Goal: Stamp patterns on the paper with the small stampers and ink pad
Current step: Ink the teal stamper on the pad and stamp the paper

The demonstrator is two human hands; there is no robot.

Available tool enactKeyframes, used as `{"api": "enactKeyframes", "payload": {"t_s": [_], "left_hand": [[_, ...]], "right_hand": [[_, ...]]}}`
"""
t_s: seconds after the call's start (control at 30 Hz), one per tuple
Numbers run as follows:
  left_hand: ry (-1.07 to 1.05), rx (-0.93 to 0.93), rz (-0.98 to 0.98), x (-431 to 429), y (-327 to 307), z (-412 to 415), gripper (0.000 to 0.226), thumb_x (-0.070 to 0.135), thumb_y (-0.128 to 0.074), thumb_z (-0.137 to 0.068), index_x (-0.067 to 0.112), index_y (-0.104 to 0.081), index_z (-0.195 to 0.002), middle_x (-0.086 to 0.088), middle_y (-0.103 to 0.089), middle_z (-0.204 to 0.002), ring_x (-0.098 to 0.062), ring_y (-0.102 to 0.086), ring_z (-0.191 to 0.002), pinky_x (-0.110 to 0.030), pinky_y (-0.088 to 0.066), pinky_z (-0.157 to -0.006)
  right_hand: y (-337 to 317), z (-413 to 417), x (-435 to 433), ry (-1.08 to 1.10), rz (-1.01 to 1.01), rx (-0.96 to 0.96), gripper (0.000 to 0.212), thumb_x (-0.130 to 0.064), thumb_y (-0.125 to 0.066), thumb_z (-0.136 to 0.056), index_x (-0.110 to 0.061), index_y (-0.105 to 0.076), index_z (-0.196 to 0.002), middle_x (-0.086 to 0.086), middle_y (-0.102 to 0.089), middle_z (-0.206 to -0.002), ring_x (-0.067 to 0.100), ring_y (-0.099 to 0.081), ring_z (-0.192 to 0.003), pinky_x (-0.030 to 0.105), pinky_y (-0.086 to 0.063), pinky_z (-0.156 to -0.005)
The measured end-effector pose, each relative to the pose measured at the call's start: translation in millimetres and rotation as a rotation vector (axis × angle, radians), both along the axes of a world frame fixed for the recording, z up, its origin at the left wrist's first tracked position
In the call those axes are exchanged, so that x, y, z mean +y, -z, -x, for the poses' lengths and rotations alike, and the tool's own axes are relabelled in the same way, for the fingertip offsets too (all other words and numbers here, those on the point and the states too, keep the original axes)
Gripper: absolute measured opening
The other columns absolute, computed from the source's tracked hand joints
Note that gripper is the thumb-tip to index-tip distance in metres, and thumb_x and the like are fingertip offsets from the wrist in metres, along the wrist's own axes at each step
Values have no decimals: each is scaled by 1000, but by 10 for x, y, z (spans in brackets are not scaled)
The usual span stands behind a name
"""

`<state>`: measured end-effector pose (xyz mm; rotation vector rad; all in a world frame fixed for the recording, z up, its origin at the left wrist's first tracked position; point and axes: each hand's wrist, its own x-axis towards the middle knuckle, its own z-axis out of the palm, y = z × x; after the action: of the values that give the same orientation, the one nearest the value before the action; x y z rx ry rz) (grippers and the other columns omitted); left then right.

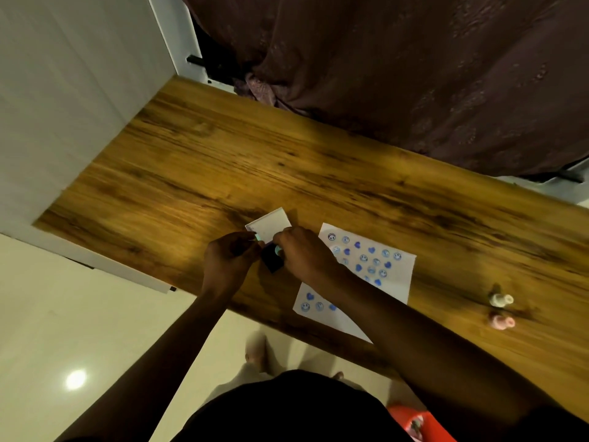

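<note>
A white sheet of paper (395,272) lies on the wooden table (242,161), covered with several blue heart and smiley prints. To its left sits the ink pad, a dark base (271,261) with a white lid (271,224) standing open behind it. My left hand (229,255) and my right hand (306,253) both pinch the ink pad from either side. My right forearm crosses the paper and hides part of it. Two small stampers, a cream one (501,299) and a pink one (502,321), lie on the table to the right, away from both hands.
A dark curtain (398,59) hangs behind the table's far edge. A white wall (63,90) borders the table on the left. Pale floor tiles and my foot (255,349) show below the near edge. A red object (417,424) sits at the bottom right.
</note>
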<state>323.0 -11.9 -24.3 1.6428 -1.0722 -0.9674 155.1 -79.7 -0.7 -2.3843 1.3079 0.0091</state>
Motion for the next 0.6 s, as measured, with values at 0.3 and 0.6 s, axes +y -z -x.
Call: {"api": "enactKeyframes", "payload": {"t_s": [0.3, 0.6], "left_hand": [[45, -53, -19, -38, 75, 74, 33, 21, -80, -92, 12, -75, -123, -1, -79, -110, 0, -76, -96, -13, -59, -76], [222, 62, -55, -4, 18, 527, 30, 27, -80, -90, 10, -73, -113, 7, -79, -105, -4, -77, -95, -15, -60, -76]], "right_hand": [[-115, 292, 110, 233, -8, -384, 26, -16, -73, -92, -16, -76, -119, 6, -77, -116, 20, -72, -107, 29, -58, -89], [-376, 1466, 542, 631, -164, -487, 25, -19, -83, -85, -19, -78, -110, -14, -75, -103, -13, -68, -83, 5, -56, -77]]}}
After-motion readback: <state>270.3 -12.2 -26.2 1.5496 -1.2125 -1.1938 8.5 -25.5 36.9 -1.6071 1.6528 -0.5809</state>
